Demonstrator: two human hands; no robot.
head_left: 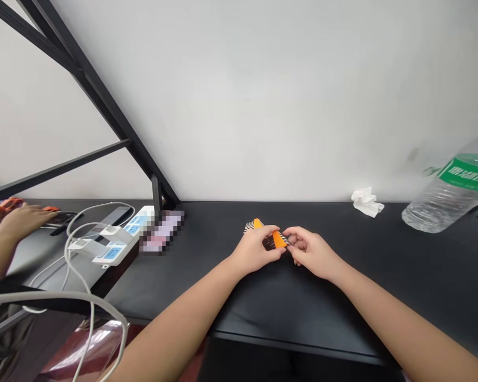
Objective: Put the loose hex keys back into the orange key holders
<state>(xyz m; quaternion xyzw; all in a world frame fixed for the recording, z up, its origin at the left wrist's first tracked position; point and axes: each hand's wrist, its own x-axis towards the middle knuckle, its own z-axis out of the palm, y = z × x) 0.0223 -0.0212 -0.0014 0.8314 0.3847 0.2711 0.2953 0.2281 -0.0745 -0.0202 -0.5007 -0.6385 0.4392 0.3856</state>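
Just above the black tabletop [326, 313], both of my hands meet around a small folded piece with orange faces and black-and-white stripes [279, 240]; it looks like folded paper. My left hand [255, 250] pinches it from the left, thumb below and fingers above, with a striped end poking out behind the knuckles. On the other side, my right hand [313, 253] has its thumb and fingertips closed on the striped right end. My fingers cover much of the piece, so its full shape is hidden.
A crumpled white tissue [366, 202] and a large clear bottle with a green label [448, 193] stand right, by the wall. Leftward are a pixelated pinkish item [163, 231], a white power strip [127, 239], looping cables [99, 298], a black frame [115, 114] and another person's hand [24, 222].
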